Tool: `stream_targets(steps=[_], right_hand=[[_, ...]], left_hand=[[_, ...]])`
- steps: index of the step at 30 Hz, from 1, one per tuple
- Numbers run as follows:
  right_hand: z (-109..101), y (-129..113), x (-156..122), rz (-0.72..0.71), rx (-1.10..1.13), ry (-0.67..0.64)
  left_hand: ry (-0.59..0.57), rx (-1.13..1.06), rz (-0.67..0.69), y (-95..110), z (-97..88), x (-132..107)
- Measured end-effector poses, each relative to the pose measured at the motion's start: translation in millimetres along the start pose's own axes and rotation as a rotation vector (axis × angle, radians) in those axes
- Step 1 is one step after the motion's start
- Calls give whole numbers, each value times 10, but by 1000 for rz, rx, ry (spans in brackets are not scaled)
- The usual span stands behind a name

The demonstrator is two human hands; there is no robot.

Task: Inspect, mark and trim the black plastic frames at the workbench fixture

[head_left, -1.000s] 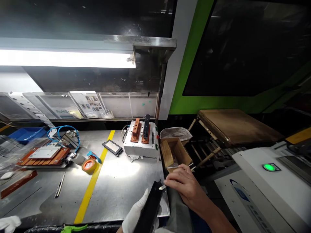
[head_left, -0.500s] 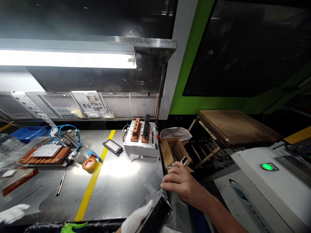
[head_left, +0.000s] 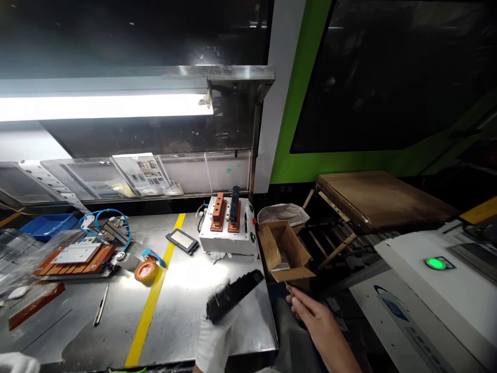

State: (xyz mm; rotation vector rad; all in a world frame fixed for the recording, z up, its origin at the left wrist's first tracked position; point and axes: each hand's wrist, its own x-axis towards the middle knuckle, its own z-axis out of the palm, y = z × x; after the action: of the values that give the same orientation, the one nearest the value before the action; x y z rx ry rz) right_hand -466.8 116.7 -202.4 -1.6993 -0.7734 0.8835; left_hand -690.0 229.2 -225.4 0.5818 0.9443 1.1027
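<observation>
My left hand, in a white glove, grips a long black plastic part by its lower end and holds it slanted over the steel table's front right corner. My bare right hand hangs beyond the table's right edge, just below an open cardboard box. Its fingers are pressed together and point up-left, and a thin sliver seems to stick out at their tips; I cannot make out what it is.
A white test box with orange and black fixtures stands at the back right. A small black frame, an orange tape roll, an orange jig with a blue cable and a pen-like tool lie to the left. A white glove shows at the bottom left corner. A white machine with a green lamp stands at the right.
The left hand has lifted the black part up over the table corner. The right hand flicked a small piece into the cardboard box, then drew back down to the right.
</observation>
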Motion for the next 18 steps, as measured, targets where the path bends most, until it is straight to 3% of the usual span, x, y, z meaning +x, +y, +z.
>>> stream_targets(steps=[3,5,7,11,18], right_hand=[[178,-10,-280,-43,0,-110],[317,-81,-426,-155,-44,-156],[430,-167,-514,-257,-83,-175],[537,-270,-550,-358,-137,-216],[556,-253,-550,-332,-157,-297]], left_hand=[[110,122,293,-149,-116,58],[145,260,385,-211,-148,16],[149,324,407,-235,-146,-57],[159,193,400,-253,-152,-152],[156,113,394,-318,-245,-177]])
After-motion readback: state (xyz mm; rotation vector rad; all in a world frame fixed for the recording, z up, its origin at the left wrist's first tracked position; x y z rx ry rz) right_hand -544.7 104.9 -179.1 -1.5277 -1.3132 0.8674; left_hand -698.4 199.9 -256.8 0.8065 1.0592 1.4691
